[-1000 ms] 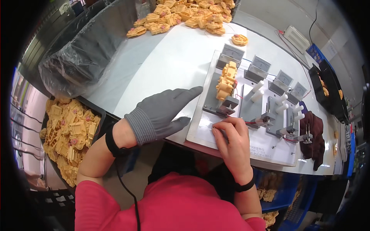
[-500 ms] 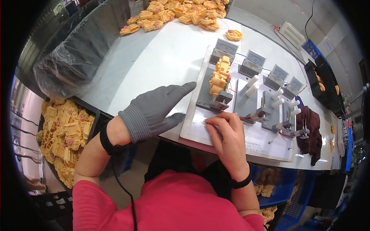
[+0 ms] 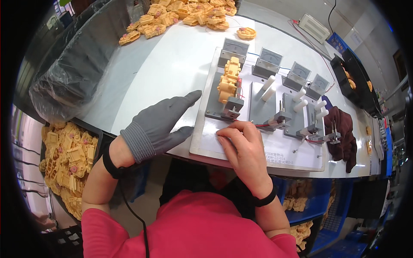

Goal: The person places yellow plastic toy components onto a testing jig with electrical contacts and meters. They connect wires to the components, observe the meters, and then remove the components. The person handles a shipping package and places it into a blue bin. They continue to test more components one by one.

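Observation:
My left hand (image 3: pixel 162 122), in a grey glove, is held open just left of the test board (image 3: pixel 202 144), fingers stretched and thumb apart. Bare, my right hand (image 3: pixel 247 150) bends over the board's front part, thumb and forefinger tips drawn together; whatever they may hold is too small to make out. Just beyond it, a yellow plastic toy-like part (image 3: pixel 229 79) is mounted on the leftmost grey fixture (image 3: pixel 215 103), behind a small grey block (image 3: pixel 232 107) with a metal clamp. A red wire shows beside the part. Neither hand touches it.
Several dial meters (image 3: pixel 267 60) line the board's back edge. Further fixtures with white pegs (image 3: pixel 269 92) stand to the right, beside a dark brown cloth (image 3: pixel 342 137). Yellow parts (image 3: pixel 206 15) are heaped at the back; more fill a bin (image 3: pixel 69 159) at left. A plastic-lined container (image 3: pixel 73 81) stands behind.
The whole view has shifted, so the board and both hands appear slightly further left. The hands keep nearly the same poses, and the mounted yellow part stays in its fixture.

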